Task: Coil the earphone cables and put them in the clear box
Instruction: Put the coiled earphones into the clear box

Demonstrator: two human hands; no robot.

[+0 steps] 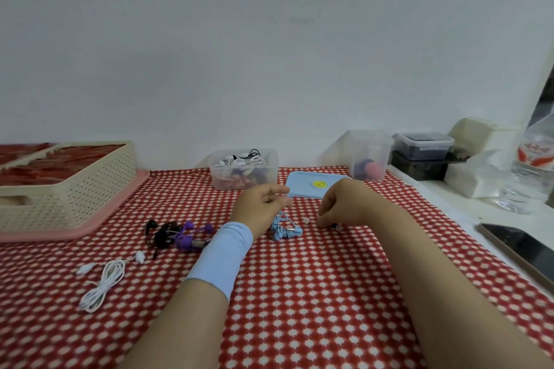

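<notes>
Single head-worn wide-angle view, facing forward and down, close over table (pixel 299 323), hands (pixel 263 201) central.

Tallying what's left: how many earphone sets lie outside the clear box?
4: white set nearest left, black set beside purple set centre-left, blue set by the left hand; hands may hide more.

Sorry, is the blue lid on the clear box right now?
No, the blue lid lies on the cloth beside the open clear box.

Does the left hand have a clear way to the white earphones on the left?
Likely yes: only flat purple earphones lie between left hand and white earphones, but its fingers seem busy with the blue earphones.
</notes>
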